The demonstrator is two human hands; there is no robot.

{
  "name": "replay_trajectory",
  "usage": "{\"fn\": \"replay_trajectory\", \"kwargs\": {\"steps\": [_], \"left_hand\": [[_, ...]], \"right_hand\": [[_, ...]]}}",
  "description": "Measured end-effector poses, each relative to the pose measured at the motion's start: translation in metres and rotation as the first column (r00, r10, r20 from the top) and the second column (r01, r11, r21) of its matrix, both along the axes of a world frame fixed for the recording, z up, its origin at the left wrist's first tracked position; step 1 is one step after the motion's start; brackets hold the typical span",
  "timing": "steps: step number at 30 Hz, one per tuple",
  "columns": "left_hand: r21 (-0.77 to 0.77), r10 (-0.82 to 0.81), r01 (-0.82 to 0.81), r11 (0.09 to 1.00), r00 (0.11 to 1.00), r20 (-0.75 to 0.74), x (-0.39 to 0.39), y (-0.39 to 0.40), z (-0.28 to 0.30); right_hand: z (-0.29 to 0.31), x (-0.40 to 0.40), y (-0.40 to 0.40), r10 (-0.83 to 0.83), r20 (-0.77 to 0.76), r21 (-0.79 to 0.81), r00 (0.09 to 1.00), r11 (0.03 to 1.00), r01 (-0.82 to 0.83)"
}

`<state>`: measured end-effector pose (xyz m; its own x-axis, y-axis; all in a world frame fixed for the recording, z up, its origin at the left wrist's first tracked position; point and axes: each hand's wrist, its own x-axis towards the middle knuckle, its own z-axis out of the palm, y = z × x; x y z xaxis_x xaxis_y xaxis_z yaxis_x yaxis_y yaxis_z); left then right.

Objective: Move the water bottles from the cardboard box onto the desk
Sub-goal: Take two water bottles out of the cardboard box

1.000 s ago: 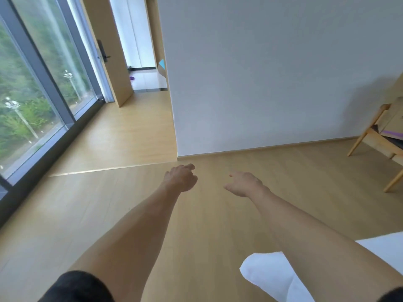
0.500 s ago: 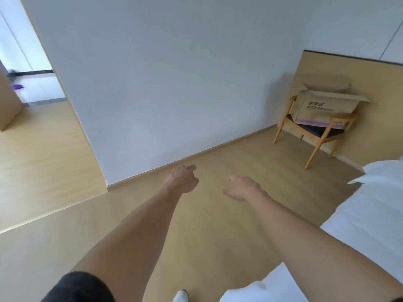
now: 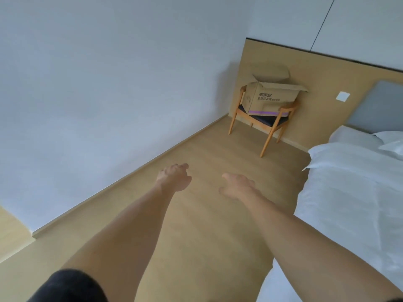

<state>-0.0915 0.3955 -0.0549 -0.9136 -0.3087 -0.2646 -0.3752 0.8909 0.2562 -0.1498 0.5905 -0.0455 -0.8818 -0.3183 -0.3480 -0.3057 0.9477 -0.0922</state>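
Note:
An open cardboard box [image 3: 270,99] with dark printed lettering and a purple stripe sits on a wooden chair [image 3: 265,125] in the far corner. Its flaps stand up and its inside is hidden, so no bottles show. Both my arms reach forward over the floor, well short of the chair. My left hand [image 3: 174,178] hangs with fingers loosely curled and holds nothing. My right hand [image 3: 237,184] is also empty, fingers relaxed. No desk is in view.
A bed with white sheets [image 3: 349,192] fills the right side, its pillows [image 3: 390,142] against a wooden headboard panel [image 3: 327,83]. A white wall [image 3: 109,83] runs along the left. Wooden floor [image 3: 207,214] stretches between wall and bed toward the chair.
The view has swung right, away from the window and doorway. The chair with the box and the bed have come into view and nearer. Both hands stay empty and held out in front.

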Motion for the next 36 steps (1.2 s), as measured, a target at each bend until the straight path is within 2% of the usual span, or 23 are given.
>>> {"fn": "replay_trajectory", "kwargs": {"steps": [7, 16, 20, 25, 36], "left_hand": [[-0.019, -0.104, 0.104, 0.994, 0.995, 0.01, -0.111, 0.0, -0.006], [-0.063, -0.153, 0.151, 0.987, 0.988, -0.021, -0.31, 0.014, 0.015], [-0.044, -0.181, 0.179, 0.983, 0.981, -0.064, -0.395, 0.034, 0.023], [-0.041, -0.254, 0.253, 0.967, 0.966, -0.049, -0.481, 0.069, 0.022], [-0.013, -0.497, 0.497, 0.868, 0.866, -0.049, -0.676, 0.157, 0.005]], "right_hand": [[-0.01, -0.095, 0.008, -0.112, 0.011, -0.021, 0.994, 0.993, 0.112], [-0.004, -0.271, 0.026, -0.191, 0.057, -0.091, 0.98, 0.977, 0.195], [0.006, -0.354, 0.045, -0.215, 0.058, -0.111, 0.975, 0.969, 0.22], [0.005, -0.426, 0.075, -0.255, 0.051, -0.112, 0.965, 0.959, 0.26], [0.009, -0.58, 0.15, -0.434, -0.006, -0.132, 0.901, 0.893, 0.43]]}}
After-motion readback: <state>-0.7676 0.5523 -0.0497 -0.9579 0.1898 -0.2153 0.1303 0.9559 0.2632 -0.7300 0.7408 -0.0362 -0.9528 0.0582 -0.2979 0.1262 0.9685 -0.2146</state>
